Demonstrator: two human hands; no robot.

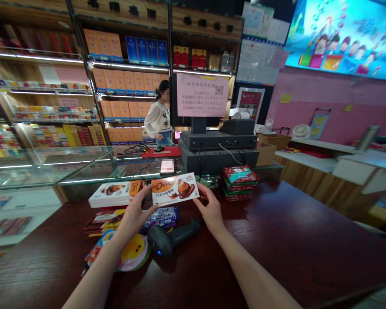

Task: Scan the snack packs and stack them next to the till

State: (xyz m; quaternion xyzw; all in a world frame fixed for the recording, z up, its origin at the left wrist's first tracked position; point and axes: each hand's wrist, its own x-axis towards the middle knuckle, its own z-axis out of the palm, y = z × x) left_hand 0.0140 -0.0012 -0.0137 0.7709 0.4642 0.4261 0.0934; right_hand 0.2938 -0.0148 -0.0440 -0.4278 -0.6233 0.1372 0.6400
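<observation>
Between my two hands is a white and orange Dove chocolate box, raised above the dark wooden counter with its printed face towards me. My left hand grips its left end, and my right hand pinches the right end. Beyond my left hand lies another Dove chocolate box, flat on the counter. Below the held box rests a black barcode scanner with a small blue light. Purple-wrapped snack bars and a round yellow-faced item lie beside my left forearm, which partly hides them.
A stack of red and green packets stands at the right of the counter. Behind it are a cash register and a monitor bearing a pink sign. A person stands behind the glass case, before stocked shelves.
</observation>
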